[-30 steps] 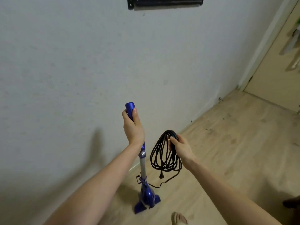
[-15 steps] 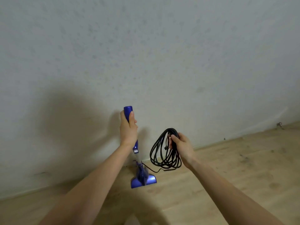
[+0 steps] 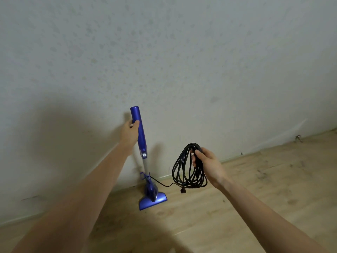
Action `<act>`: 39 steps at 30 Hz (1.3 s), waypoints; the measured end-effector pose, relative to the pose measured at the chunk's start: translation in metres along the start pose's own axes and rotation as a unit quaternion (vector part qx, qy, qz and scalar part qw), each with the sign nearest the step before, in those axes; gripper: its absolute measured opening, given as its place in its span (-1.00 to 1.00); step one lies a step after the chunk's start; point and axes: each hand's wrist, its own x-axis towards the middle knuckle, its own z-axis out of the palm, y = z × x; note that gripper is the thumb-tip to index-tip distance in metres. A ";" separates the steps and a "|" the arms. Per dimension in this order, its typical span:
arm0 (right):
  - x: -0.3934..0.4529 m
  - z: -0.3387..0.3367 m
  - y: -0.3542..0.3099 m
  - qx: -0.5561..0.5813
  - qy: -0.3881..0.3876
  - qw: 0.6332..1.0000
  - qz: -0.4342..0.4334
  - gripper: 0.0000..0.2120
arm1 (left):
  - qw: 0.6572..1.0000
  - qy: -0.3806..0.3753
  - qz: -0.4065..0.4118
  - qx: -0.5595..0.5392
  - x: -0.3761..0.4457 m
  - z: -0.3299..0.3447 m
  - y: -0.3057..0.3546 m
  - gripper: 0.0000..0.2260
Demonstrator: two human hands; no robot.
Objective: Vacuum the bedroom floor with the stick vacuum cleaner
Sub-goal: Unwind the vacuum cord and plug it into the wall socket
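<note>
A blue stick vacuum (image 3: 142, 143) stands nearly upright with its handle against the white wall and its floor head (image 3: 152, 200) on the wooden floor. My left hand (image 3: 128, 133) holds the handle from the left, thumb across its front, with the top of the handle bare above it. My right hand (image 3: 207, 165) grips a coil of black power cord (image 3: 183, 173) at its top. The loops hang down, and the plug (image 3: 182, 191) dangles below them. One strand runs from the coil to the vacuum's lower body.
The white wall (image 3: 182, 61) fills most of the view. The wooden floor (image 3: 255, 189) has dark dirt specks towards the right. A small metal doorstop (image 3: 298, 138) sticks up by the baseboard at far right.
The view has turned from the doorway to face the wall. The vacuum now stands farther from me against the wall. My left hand sits lower on the handle. The cord stays in my right hand.
</note>
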 end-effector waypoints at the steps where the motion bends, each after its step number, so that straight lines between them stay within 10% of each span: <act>1: -0.005 0.000 0.000 -0.014 0.000 1.000 -0.012 -0.85 | 1.000 0.009 0.004 0.010 -0.004 0.000 -0.001 -0.82; 10: -0.036 0.008 0.003 -0.069 0.002 0.997 -0.046 -0.84 | 0.998 -0.022 -0.014 0.056 -0.037 0.002 -0.006 -0.69; 14: -0.048 0.022 0.011 -0.191 -0.005 0.968 -0.161 -0.85 | 0.968 -0.195 -0.157 0.014 -0.074 0.012 -0.009 -0.66; 19: -0.066 0.042 0.042 -0.395 -0.034 0.853 -0.341 -0.76 | 0.920 -0.227 -0.311 -0.077 -0.095 0.028 -0.031 -0.62; 25: -0.079 0.053 0.073 -0.559 -0.048 0.712 -0.422 -0.60 | 0.935 -0.234 -0.266 -0.033 -0.102 0.022 -0.056 -0.91; 30: -0.082 0.042 0.056 -0.397 0.010 0.857 -0.328 -0.79 | 0.917 -0.329 -0.029 0.222 -0.094 -0.003 -0.048 -0.79; 34: -0.054 0.044 0.028 -0.279 0.101 0.952 -0.070 -0.75 | 0.872 -0.332 0.078 0.351 -0.091 -0.019 -0.041 -0.75; 39: -0.042 0.085 0.015 -0.145 -0.021 0.965 0.218 -0.58 | 0.868 -0.321 0.124 0.358 -0.096 -0.035 -0.040 -0.76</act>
